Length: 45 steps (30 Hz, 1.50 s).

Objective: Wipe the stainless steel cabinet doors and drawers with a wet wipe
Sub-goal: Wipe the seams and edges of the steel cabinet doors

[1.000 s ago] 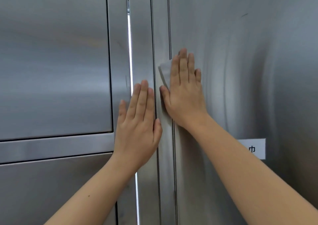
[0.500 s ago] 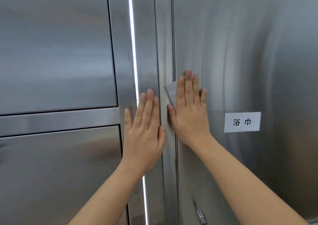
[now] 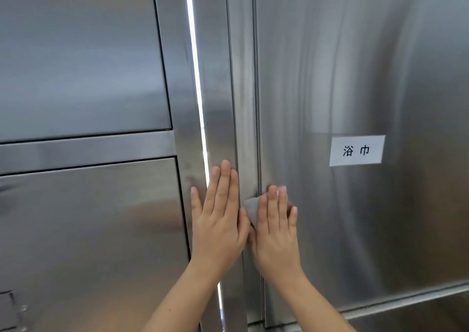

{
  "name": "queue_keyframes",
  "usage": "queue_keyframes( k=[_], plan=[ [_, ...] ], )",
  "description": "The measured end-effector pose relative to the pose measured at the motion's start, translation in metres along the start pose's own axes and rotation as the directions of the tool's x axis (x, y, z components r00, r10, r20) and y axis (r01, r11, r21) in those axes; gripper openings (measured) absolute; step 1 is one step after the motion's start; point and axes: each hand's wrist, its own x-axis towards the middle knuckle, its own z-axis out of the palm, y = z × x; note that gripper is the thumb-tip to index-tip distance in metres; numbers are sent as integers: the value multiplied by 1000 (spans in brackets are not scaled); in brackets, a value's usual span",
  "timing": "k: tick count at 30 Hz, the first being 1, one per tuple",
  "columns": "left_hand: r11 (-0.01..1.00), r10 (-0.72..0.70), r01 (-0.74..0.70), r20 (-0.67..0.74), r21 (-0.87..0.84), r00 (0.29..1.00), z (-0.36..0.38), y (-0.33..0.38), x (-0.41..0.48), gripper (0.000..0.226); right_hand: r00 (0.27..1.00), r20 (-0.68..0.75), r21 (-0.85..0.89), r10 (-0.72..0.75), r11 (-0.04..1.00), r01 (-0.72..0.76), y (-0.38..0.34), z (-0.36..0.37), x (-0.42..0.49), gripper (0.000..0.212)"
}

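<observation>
Head view: both forearms reach up from the lower edge and meet side by side at the middle of the steel cabinet front. The left hand (image 3: 219, 220) lies flat with its palm against the upright frame strip (image 3: 220, 90), fingers straight, close together and pointing up; the little finger sits slightly apart, near the bright vertical gap (image 3: 197, 78). It grasps nothing and only rests on the metal.

The right hand (image 3: 275, 232) is just beside it, thumb nearly touching the left hand's thumb edge. It too is flat, fingers straight and pointing up, and it presses the wet wipe (image 3: 250, 207) against the left edge of the large right door (image 3: 380, 65), over the seam with the frame. A grey corner of the wipe sticks out between the two hands, and a pale bit shows at the fingertips; the remainder is hidden under the palm.

A white label (image 3: 356, 150) with two black characters sits on the right door, up and to the right of the hand, well apart from it. On the left are an upper panel (image 3: 76, 52) and a lower panel (image 3: 88, 243), separated by a horizontal rail (image 3: 86, 151).
</observation>
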Motion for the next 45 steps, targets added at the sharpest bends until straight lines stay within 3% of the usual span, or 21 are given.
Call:
queue_keyframes(
  k=[7, 16, 26, 30, 38, 45],
  plan=[
    [999, 24, -24, -3, 32, 1000, 6, -1, -24, 70, 1000, -13, 0, 23, 1000, -23, 5, -7, 52, 65],
    [998, 61, -62, 66, 2, 996, 8, -1, -58, 74, 991, 96, 99, 93, 990, -102, -17, 11, -84, 68],
    [994, 108, -110, 62, 22, 992, 18, -3, -85, 71, 991, 47, 102, 126, 986, -131, -8, 10, -42, 72],
    [990, 133, -135, 51, 30, 990, 23, -4, -92, 71, 990, 50, 71, 130, 988, -134, -8, 17, -68, 72],
    [983, 174, -179, 109, 33, 979, 24, -8, -111, 74, 967, 250, 37, 55, 997, -66, -20, 19, -172, 56],
    [986, 164, -167, 110, 13, 980, 24, -7, -111, 74, 982, 142, 142, 128, 979, -148, -23, 23, -134, 61]
  ],
)
